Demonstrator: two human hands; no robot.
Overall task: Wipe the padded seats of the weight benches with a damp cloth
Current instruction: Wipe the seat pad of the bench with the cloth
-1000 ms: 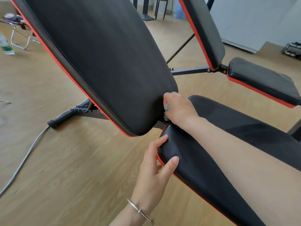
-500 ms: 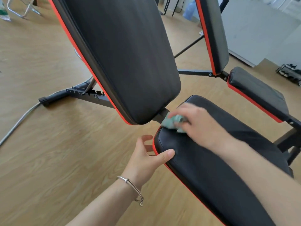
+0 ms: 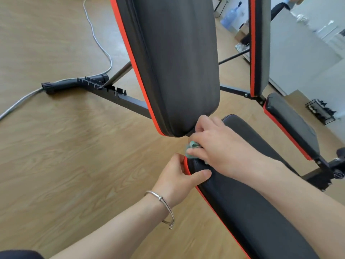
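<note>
At frame centre, the right hand (image 3: 222,148) bunches a teal cloth (image 3: 192,145) in its curled fingers against the narrow end of the black seat pad (image 3: 242,212), just below the raised backrest (image 3: 177,62). The left hand (image 3: 177,181) grips that pad's red-trimmed edge, thumb on top, fingers curled beneath.

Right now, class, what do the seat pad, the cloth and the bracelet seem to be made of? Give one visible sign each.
Seat pad: likely vinyl or faux leather; smooth black, faint sheen. Cloth: soft fabric, weave unclear; teal, crumpled in folds. Bracelet: probably metal; thin, silvery, shiny.
</note>
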